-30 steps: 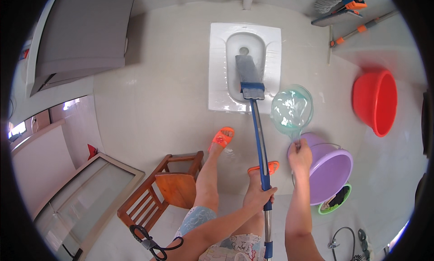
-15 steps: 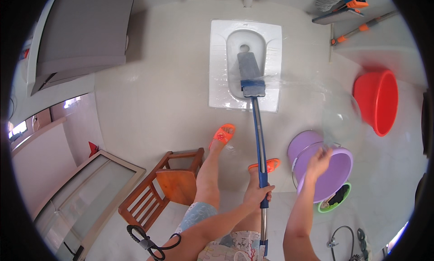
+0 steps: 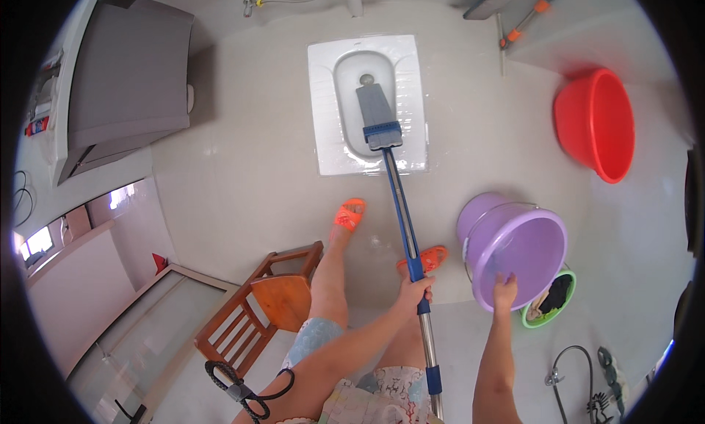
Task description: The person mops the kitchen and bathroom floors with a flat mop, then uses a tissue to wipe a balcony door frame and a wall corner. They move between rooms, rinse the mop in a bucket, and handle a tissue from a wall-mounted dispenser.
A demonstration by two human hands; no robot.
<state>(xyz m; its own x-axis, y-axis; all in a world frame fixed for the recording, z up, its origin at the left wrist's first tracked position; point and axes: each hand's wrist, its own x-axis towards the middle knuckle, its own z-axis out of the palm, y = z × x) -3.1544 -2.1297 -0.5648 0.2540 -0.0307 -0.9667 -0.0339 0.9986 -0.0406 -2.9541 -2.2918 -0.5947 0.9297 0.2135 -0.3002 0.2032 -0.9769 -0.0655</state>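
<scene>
My left hand (image 3: 416, 292) is closed around the long blue and silver handle of a flat mop (image 3: 403, 218). The grey mop head (image 3: 377, 108) rests in the bowl of a white squat toilet (image 3: 323, 115) set in the floor. My right hand (image 3: 505, 290) reaches over the near rim of a purple bucket (image 3: 481, 225), into its opening. Its fingertips look apart, with nothing visible held, though part of the hand is hard to make out. The bucket has a wire handle.
A green basin (image 3: 562, 310) with dark cloth stands behind the purple bucket. A red tub (image 3: 580, 130) is at the right wall. A wooden chair (image 3: 283, 299) stands left of my legs. A grey cabinet-like appliance (image 3: 132, 71) is at the far left. A shower hose (image 3: 587, 372) lies lower right.
A splash of water arcing between the bucket and the toilet is gone. My right hand has dropped from the bucket's upper side to its near rim. My view has shifted; the left hand keeps its hold.
</scene>
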